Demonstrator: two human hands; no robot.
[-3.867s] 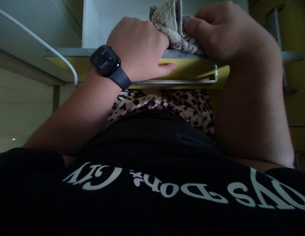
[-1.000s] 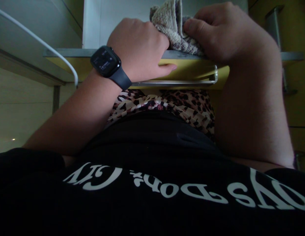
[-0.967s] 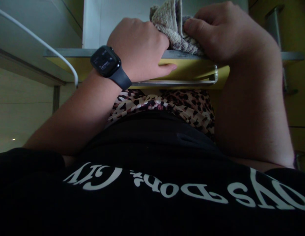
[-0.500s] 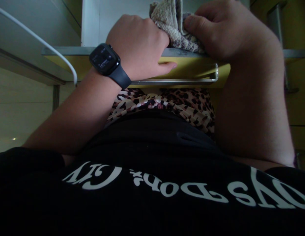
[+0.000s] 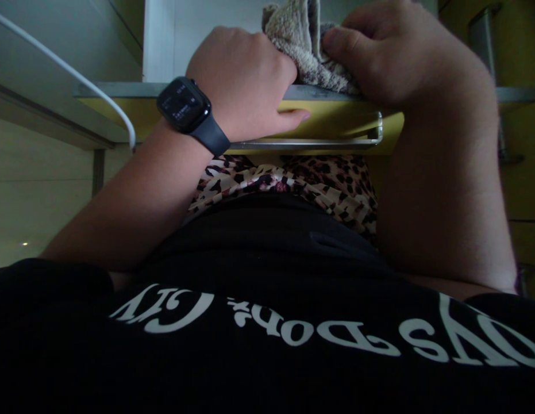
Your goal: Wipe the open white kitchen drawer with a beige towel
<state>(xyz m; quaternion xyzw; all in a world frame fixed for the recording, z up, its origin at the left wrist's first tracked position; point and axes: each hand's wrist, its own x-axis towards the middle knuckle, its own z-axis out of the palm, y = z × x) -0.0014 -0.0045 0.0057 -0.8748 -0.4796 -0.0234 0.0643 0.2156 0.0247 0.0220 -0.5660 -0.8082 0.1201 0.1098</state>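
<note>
A beige terry cloth (image 5: pixel 302 49) lies bunched on the grey counter edge (image 5: pixel 120 89), between my two hands. My left hand (image 5: pixel 245 80), with a dark smartwatch (image 5: pixel 184 106) on the wrist, is closed over the cloth's left side, and its thumb hangs over the counter edge. My right hand (image 5: pixel 379 54) grips the cloth's right side with thumb and curled fingers. Below the hands is a yellow drawer front (image 5: pixel 331 122) with a metal bar handle (image 5: pixel 310 142).
A white cable (image 5: pixel 73 75) runs across the upper left toward the counter. More yellow cabinet fronts (image 5: pixel 521 172) with metal handles stand at the right. My black printed shirt and leopard-print garment fill the lower view. Pale floor shows at the left.
Almost nothing has changed. Both hands stay on the cloth at the counter edge; the view shifts only very slightly.
</note>
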